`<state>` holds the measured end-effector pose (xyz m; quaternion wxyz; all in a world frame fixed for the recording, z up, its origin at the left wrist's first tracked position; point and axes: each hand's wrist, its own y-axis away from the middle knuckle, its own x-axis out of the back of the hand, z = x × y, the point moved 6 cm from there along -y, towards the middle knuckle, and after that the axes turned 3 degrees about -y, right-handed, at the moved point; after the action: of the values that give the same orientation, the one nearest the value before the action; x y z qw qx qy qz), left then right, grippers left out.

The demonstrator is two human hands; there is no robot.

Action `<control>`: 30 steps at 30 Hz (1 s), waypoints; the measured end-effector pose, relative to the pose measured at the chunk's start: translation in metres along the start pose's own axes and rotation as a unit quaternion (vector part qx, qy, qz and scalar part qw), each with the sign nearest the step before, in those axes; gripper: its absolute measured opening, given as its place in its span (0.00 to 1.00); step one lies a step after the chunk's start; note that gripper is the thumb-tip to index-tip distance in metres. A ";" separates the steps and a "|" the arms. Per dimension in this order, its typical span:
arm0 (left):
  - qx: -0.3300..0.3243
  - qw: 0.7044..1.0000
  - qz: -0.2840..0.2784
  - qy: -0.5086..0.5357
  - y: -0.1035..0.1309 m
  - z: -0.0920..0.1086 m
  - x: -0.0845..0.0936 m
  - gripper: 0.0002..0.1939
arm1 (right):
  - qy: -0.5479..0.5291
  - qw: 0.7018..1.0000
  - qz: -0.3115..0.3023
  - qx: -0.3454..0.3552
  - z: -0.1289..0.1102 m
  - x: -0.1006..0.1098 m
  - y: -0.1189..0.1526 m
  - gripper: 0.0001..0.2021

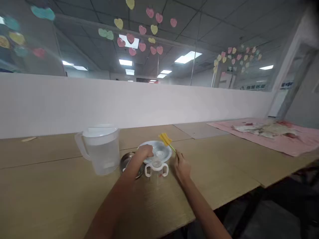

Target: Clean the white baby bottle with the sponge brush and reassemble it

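My right hand (182,166) is closed on the green handle of a brush with a yellow sponge head (165,139), which is raised over the right edge of a white bowl (168,152). My left hand (145,151) is at the bowl's left side, above a round metal dish (124,161); its fingertips are hard to make out, and what they hold, if anything, is hidden. Between my forearms a clear bottle with two white handles (157,168) stands upright in front of the bowl, its mouth uncovered.
A clear lidded pitcher (105,154) holding water stands left of the metal dish. At the far right a pink cloth (281,146) bears crumpled pale and red items. A small flat piece (29,139) lies at the back left. A white wall (149,106) borders the table's back.
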<state>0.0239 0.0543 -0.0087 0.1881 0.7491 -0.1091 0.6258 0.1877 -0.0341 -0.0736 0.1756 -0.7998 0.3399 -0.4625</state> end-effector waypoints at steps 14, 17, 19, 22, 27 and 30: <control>-0.107 0.962 0.212 0.133 0.041 -0.015 0.064 0.25 | -0.043 0.981 0.097 0.162 -0.025 0.001 0.008 0.17; -0.187 0.946 0.208 0.166 0.058 -0.006 0.073 0.25 | -0.026 0.953 0.175 0.245 -0.034 0.015 0.017 0.13; -0.219 0.930 0.197 0.221 0.067 -0.002 0.079 0.24 | -0.022 0.937 0.222 0.268 -0.035 0.024 0.021 0.11; -0.243 0.898 0.153 0.334 0.082 0.008 0.084 0.20 | -0.034 0.925 0.263 0.273 -0.030 0.031 0.024 0.10; -0.221 0.913 0.215 0.266 0.129 0.029 0.106 0.25 | -0.091 0.909 0.286 0.290 -0.023 0.031 0.025 0.12; -0.146 0.931 0.284 0.175 0.148 0.012 0.117 0.25 | -0.057 0.926 0.263 0.264 -0.023 0.025 0.021 0.13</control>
<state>-0.0022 -0.0762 0.1251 0.1261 0.5296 -0.3723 0.7517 0.1685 -0.0662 -0.0591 0.5152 -0.6310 0.3930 -0.4266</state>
